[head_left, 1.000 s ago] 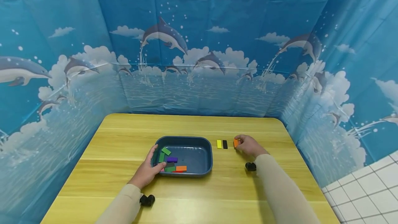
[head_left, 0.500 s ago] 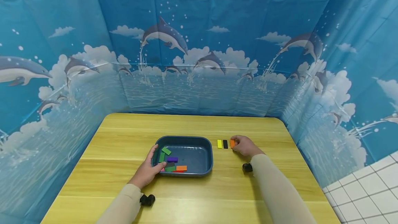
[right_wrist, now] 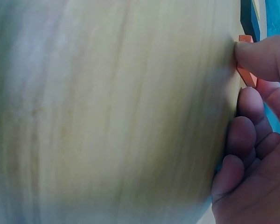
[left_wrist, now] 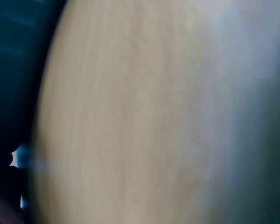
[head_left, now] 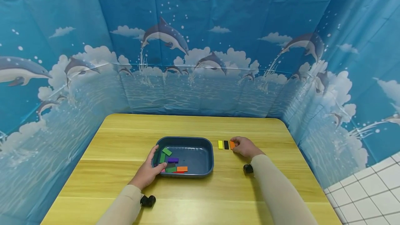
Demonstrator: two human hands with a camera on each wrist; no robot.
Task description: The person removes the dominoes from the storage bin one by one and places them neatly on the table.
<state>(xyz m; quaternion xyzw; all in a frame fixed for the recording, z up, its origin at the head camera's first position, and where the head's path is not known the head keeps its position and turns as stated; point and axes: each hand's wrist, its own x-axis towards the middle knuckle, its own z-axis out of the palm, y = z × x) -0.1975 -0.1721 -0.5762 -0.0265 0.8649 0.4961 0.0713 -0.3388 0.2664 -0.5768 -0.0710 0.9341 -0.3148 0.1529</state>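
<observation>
My right hand [head_left: 245,146] pinches a small orange block [head_left: 232,144] between thumb and fingers, low over the table. In the right wrist view the thumb lies on the near side of the orange block [right_wrist: 246,72], the other fingers curled below. Just left of it stand a black block [head_left: 226,144] and a yellow block [head_left: 220,144], lined up side by side. My left hand [head_left: 148,170] holds the left front corner of a dark blue plastic tub [head_left: 201,175], thumb over the rim. Inside lie green blocks [head_left: 167,152], a purple block [head_left: 173,160] and another orange block [head_left: 182,169].
The tub sits on a yellow wood-grain table [head_left: 187,200] with rounded far corners. A blue dolphin-print curtain [head_left: 193,89] rises behind the table and along both sides. White tiles [head_left: 368,197] show at the lower right. The left wrist view is mostly blurred table surface.
My right hand has slid left with the orange block, bringing it up close to the black block. My left hand and the tub have stayed in place.
</observation>
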